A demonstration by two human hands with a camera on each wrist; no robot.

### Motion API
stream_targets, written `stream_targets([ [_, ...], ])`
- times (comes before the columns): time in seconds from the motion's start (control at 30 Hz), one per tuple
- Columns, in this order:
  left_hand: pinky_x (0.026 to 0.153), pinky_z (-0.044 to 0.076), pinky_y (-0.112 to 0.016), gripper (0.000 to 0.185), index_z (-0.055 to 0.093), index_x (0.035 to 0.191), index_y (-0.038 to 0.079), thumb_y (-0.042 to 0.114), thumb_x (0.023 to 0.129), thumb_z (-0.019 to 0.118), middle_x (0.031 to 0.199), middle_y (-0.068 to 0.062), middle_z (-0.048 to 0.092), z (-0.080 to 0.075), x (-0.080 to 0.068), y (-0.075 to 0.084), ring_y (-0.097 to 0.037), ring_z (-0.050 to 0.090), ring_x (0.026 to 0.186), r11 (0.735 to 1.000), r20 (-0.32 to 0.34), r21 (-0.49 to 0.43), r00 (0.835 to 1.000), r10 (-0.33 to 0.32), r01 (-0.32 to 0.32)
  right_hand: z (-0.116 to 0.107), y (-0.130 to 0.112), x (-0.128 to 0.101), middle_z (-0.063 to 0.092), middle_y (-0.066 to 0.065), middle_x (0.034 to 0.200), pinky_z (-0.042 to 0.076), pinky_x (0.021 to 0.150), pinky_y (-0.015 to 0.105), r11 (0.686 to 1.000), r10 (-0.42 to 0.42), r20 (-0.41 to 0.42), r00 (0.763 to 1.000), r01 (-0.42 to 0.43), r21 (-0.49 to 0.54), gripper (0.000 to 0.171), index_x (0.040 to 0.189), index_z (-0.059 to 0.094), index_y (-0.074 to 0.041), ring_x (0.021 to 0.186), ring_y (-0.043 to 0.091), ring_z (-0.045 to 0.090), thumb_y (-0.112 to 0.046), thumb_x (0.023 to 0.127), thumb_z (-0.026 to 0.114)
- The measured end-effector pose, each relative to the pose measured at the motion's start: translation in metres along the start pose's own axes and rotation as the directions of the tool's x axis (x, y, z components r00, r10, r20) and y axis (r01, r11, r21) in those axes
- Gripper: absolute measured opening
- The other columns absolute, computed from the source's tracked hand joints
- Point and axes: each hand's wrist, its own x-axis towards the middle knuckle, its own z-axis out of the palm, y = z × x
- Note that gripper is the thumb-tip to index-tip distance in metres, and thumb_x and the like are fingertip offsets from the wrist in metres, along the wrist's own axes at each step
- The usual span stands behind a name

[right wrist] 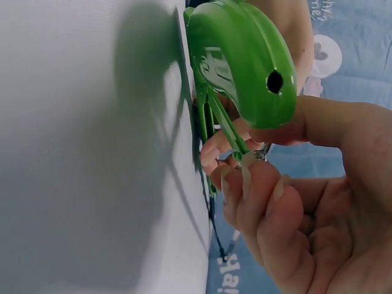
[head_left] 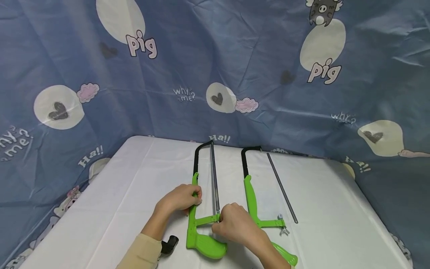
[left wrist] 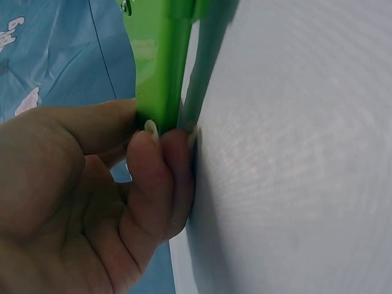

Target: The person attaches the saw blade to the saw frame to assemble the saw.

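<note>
A hacksaw with a green handle (head_left: 209,247) and black front frame lies on the table, its grey blade (head_left: 214,175) running along the right side. My left hand (head_left: 181,198) grips the green part of its frame; the left wrist view shows thumb and fingers closed round the green bar (left wrist: 160,73). At the near end of the blade, my right hand (head_left: 236,224) has its fingers curled at the end of the short green arm (head_left: 205,220). Between thumb and fingers in the right wrist view, a bit of the shiny metal wing nut (right wrist: 264,149) shows, mostly hidden.
Right of it lies a second green hacksaw (head_left: 251,198) without a blade, its wing nut (head_left: 284,231) showing; my right forearm partly covers its handle. A loose blade (head_left: 282,187) lies farther right. A black bent piece (head_left: 170,245) sits by my left sleeve. Printed blue cloth hangs behind.
</note>
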Motion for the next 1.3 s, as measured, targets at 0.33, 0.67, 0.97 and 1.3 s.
stream_targets([
  [0.33, 0.048, 0.049, -0.030, 0.010, 0.062, 0.085, 0.016, 0.016, 0.093, 0.067, 0.071, -0.004, 0.059, -0.002, 0.000, -0.001, -0.017, 0.057, 0.046, 1.000, -0.007, -0.015, 1.000, 0.002, -0.002, 0.003, 0.001, 0.000, 0.017, -0.015, 0.041, 0.014, 0.038, 0.021, 1.000, -0.009, -0.027, 1.000, 0.009, -0.001, 0.042, 0.043, 0.031, -0.023, 0.040, 0.001, 0.012, -0.014, 0.069, 0.063],
  [0.67, 0.047, 0.049, -0.030, 0.010, 0.062, 0.084, 0.016, 0.016, 0.093, 0.067, 0.071, -0.003, 0.059, 0.000, 0.000, -0.002, -0.016, 0.055, 0.046, 1.000, -0.012, -0.018, 1.000, 0.002, -0.002, 0.003, 0.008, 0.001, 0.035, -0.011, 0.033, 0.022, 0.037, 0.023, 0.995, 0.017, 0.026, 1.000, -0.019, 0.098, 0.040, 0.041, 0.039, -0.021, 0.029, 0.003, 0.029, -0.014, 0.072, 0.063],
  [0.97, 0.047, 0.050, -0.030, 0.011, 0.062, 0.084, 0.016, 0.016, 0.093, 0.067, 0.071, -0.003, 0.059, 0.001, 0.001, -0.002, -0.015, 0.055, 0.046, 1.000, -0.015, -0.005, 1.000, 0.004, -0.004, 0.003, 0.013, 0.000, 0.042, -0.009, 0.033, 0.025, 0.037, 0.023, 0.983, -0.007, 0.069, 0.998, -0.006, 0.182, 0.035, 0.042, 0.043, -0.019, 0.029, 0.004, 0.037, -0.013, 0.072, 0.061],
  [1.3, 0.048, 0.049, -0.030, 0.011, 0.062, 0.083, 0.016, 0.015, 0.093, 0.067, 0.070, -0.003, 0.059, 0.001, -0.001, -0.001, -0.015, 0.055, 0.045, 1.000, -0.010, 0.002, 1.000, 0.005, -0.005, 0.005, 0.021, 0.002, 0.049, -0.005, 0.037, 0.034, 0.038, 0.025, 0.961, -0.047, 0.114, 0.992, 0.013, 0.277, 0.032, 0.046, 0.054, -0.009, 0.032, 0.007, 0.046, -0.012, 0.077, 0.062],
])
